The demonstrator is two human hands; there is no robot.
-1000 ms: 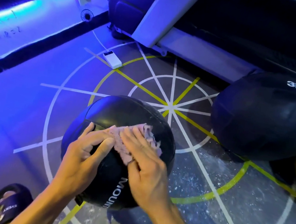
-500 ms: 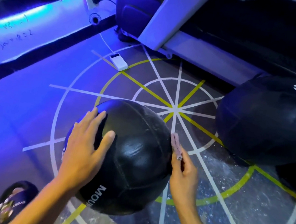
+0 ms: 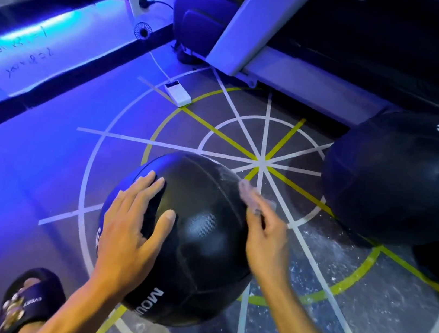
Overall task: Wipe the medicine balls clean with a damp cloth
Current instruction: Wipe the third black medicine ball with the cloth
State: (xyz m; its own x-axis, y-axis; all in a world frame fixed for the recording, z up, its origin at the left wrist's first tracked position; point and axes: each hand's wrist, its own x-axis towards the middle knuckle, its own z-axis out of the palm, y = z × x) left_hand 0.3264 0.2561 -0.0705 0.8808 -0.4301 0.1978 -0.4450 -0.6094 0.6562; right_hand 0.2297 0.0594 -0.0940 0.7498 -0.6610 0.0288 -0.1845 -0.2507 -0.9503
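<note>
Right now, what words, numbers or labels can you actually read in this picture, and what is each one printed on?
"MOU", white letters cut off by the edge of the near black ball, the rest hidden.
"3KG", white, on the far black ball; it appears mirrored.
"EVER", on the strap of the slipper; further letters blurred.
Handwriting on the blue-lit wall panel: too blurred to read.
Display on the white power bank: too small to read.

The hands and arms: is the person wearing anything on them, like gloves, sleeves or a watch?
Nothing that shows. The left hand and the right hand are bare, without gloves, and both forearms are bare down to the picture's lower edge, with no sleeve, watch or band in view.
</note>
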